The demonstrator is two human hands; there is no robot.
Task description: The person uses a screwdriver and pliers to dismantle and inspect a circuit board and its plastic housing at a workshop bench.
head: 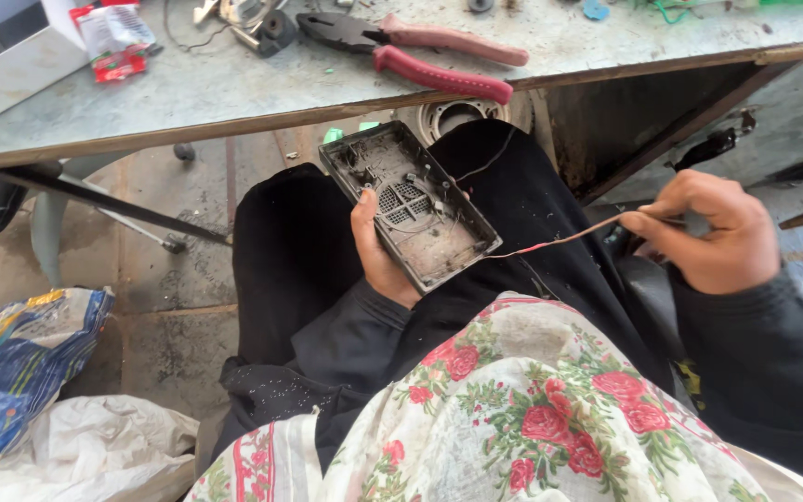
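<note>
Left hand [378,251]: gripping a dusty grey plastic casing [408,204] from beneath, fingers clamped on its edge, thumb resting inside.
Casing: lying tilted over the person's lap, below the desk [234,88].
Right hand [713,232]: fingers pinching a thin reddish wire [559,242] that is running taut to the casing.
Desk: carrying red-handled pliers [420,51].

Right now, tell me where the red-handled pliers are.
The red-handled pliers lie on the grey workbench at the top centre of the head view, beyond the grey plastic casing held by the left hand.
</note>
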